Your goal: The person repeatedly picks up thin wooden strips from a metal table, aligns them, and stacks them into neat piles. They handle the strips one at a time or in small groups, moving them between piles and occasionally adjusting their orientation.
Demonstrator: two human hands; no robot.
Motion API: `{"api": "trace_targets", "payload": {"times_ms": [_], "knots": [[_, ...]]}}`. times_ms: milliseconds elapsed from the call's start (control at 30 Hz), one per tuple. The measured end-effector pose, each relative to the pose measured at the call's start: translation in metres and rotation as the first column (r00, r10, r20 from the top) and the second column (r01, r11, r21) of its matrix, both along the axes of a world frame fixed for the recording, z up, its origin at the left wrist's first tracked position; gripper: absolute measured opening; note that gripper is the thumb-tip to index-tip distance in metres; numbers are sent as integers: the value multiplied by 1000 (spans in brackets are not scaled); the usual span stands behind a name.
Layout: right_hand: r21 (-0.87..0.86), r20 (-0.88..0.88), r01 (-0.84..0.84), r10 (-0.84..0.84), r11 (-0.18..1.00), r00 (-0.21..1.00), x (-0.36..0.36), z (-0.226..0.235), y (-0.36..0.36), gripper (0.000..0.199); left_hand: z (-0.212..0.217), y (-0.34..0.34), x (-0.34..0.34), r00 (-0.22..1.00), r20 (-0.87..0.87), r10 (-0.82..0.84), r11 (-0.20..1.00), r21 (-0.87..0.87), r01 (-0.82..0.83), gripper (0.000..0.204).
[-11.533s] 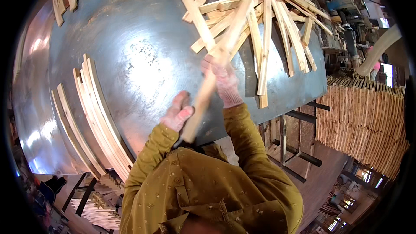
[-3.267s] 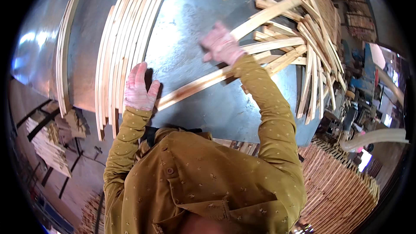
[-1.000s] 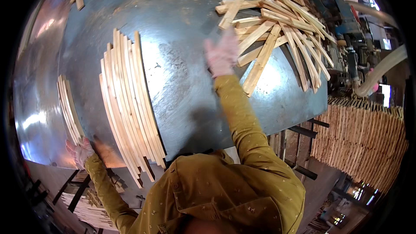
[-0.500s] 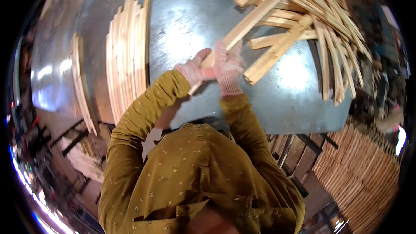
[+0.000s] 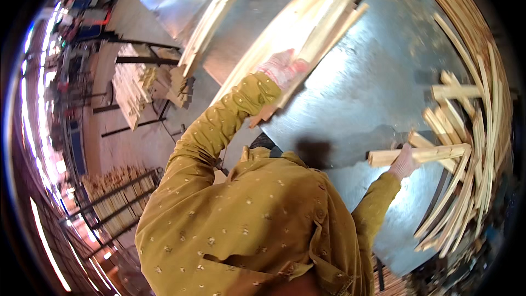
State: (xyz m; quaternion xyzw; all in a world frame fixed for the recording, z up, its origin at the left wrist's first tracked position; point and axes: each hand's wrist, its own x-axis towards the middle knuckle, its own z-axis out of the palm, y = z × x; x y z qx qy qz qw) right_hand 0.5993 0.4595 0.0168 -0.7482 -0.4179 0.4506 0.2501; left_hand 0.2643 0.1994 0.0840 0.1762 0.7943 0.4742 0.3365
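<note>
Left hand (image 5: 282,68), in a pale glove, is stretched out ahead of us on a bent arm in a mustard sleeve, and it is closed around a long wooden slat (image 5: 323,33). That slat runs from just below the hand, where its near end pokes past the counter's edge, up and away to the right over a neat row of slats (image 5: 285,27) lying side by side under the hand. Our right hand (image 5: 404,161) reaches out low to the right, arm nearly straight, and it grips the near end of a short wooden stick (image 5: 422,154), which lies level and points rightward into a loose pile of sticks (image 5: 466,131) just beyond the fingers.

Both pieces are pale, raw wood, straight and flat-sided; the slat is blurred toward its far end.

Between the two hands we see a broad bare stretch of the shiny metal counter (image 5: 372,77). Its near edge runs slanting just below the left hand toward our chest, with floor to the left of it. Further left of the left hand another bundle of slats (image 5: 213,16) rests along the counter's rim.
</note>
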Motion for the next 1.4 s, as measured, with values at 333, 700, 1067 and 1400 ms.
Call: {"api": "trace_targets", "payload": {"times_ms": [333, 700, 1067, 1400], "knots": [[327, -490, -434, 543, 839, 682, -140, 25, -150, 81, -37, -208, -198, 721, -586, -369, 506, -778, -373, 58], [-85, -969, -504, -189, 860, -160, -191, -4, -134, 60, -38, -110, -99, 919, -367, 143, 954, 297, -30, 68], [-94, -527, -444, 334, 891, 781, -139, -31, -85, 39, -53, 3, 71, 869, 491, -53, 893, -367, 261, 50], [-97, 109, -863, 867, 496, 486, -196, -31, -165, 84, -64, -85, 94, 839, -106, -534, 785, -432, 444, 56]]}}
